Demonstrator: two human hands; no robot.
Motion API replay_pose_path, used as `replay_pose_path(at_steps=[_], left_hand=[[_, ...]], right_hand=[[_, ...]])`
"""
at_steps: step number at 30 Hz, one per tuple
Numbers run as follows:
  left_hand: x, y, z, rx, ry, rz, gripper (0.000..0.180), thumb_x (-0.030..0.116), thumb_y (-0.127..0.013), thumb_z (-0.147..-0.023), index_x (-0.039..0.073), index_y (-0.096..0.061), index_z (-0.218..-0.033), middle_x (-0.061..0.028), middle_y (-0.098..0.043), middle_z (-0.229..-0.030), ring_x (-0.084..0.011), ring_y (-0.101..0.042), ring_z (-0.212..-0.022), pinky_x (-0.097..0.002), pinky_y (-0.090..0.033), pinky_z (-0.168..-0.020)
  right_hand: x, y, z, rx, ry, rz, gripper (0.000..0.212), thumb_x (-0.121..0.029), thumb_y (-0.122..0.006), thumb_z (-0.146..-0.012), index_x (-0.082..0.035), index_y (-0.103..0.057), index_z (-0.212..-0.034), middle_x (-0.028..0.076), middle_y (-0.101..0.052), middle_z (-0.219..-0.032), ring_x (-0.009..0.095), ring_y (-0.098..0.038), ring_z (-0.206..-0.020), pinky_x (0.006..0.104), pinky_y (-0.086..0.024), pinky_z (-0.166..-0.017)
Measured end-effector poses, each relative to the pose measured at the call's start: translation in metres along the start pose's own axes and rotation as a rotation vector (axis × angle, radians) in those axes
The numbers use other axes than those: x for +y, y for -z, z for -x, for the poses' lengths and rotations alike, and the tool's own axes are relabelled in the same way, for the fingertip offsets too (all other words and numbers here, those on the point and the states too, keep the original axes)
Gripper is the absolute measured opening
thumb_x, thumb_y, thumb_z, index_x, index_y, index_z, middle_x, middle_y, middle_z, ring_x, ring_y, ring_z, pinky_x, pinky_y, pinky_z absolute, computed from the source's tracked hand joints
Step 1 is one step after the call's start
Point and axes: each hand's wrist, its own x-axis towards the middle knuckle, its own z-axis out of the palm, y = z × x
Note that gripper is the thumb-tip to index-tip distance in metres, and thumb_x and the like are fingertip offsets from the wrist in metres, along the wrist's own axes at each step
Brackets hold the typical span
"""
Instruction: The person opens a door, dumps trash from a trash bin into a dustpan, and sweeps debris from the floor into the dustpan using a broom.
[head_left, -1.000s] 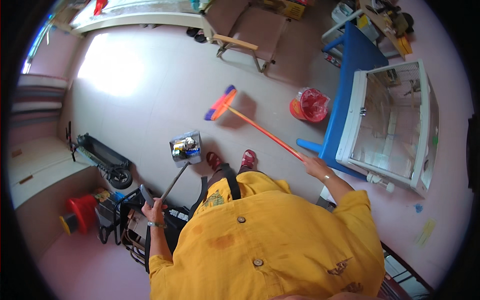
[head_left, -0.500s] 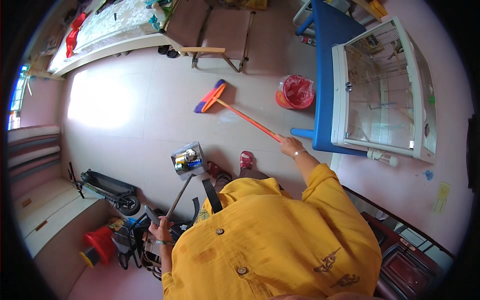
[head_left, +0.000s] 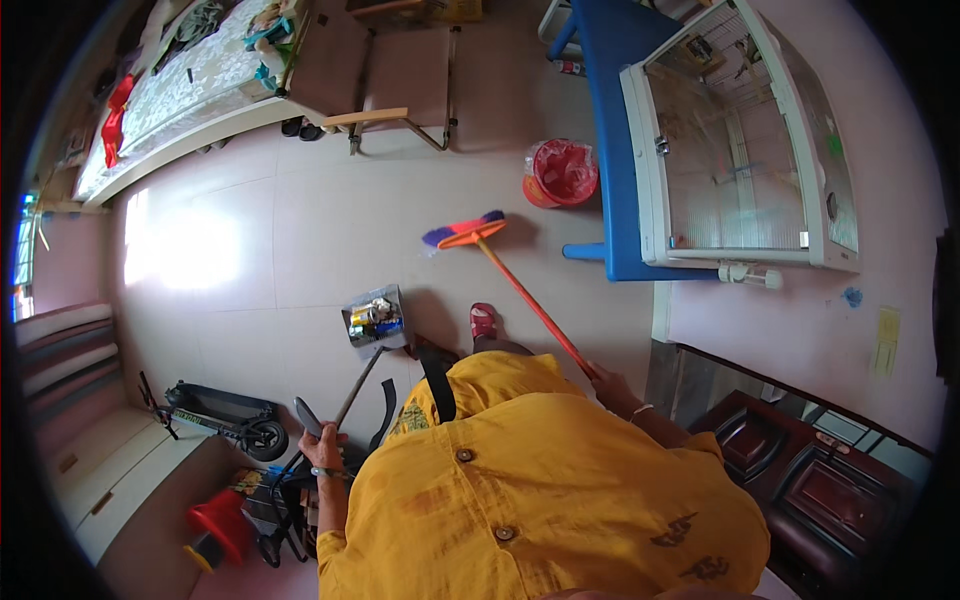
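My right hand [head_left: 606,384] is wrapped round the upper end of an orange-red broom handle. The broom [head_left: 470,232] has an orange head with purple and red bristles, resting on the floor ahead of my feet. At lower left, my left hand [head_left: 322,447] grips the handle of a long-handled dustpan [head_left: 398,330]. Its grey pan stands on the floor and holds rubbish [head_left: 374,316], with yellow, white and blue pieces showing. The red shoe [head_left: 484,322] on my right foot is between pan and broom handle; my other foot is mostly hidden.
A red bin [head_left: 546,190] with a clear liner stands beside a blue table [head_left: 612,200] bearing a white glass-fronted cage [head_left: 655,240]. A folding chair [head_left: 405,75] is ahead, next to the bed [head_left: 165,130]. A black scooter [head_left: 225,410] and red stool-like object [head_left: 222,525] lie left.
The broom head has swung right and nearer to me, turning as it came. My right hand has drawn back toward my body. The dustpan stays by my feet in my left hand.
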Motion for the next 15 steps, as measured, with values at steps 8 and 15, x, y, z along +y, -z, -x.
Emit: replay_pose_path(at_steps=[8, 15], left_hand=[[0.012, -0.008, -0.017, -0.093, -0.076, 0.026, 0.011, 0.012, -0.062, -0.073, 0.001, -0.060, -0.076, -0.0041, -0.059, -0.062, -0.0165, -0.061, -0.046, -0.0205, -0.040, -0.035], [0.014, -0.005, -0.021, -0.132, -0.093, 0.054, 0.011, 0.012, -0.062, -0.074, 0.001, -0.060, -0.077, -0.0038, -0.059, -0.062, -0.0169, -0.062, -0.048, -0.0214, -0.040, -0.035]], right_hand=[[-0.051, -0.017, -0.040, -0.006, -0.135, -0.143, 0.037, -0.018, -0.043, -0.086, -0.008, -0.043, -0.121, 0.026, -0.056, -0.089, 0.042, -0.056, -0.087, 0.0455, -0.043, -0.071], [-0.007, -0.065, 0.039, -0.094, -0.070, -0.273, 0.041, -0.025, -0.049, -0.085, -0.010, -0.044, -0.123, 0.024, -0.060, -0.095, 0.039, -0.058, -0.090, 0.0474, -0.046, -0.074]])
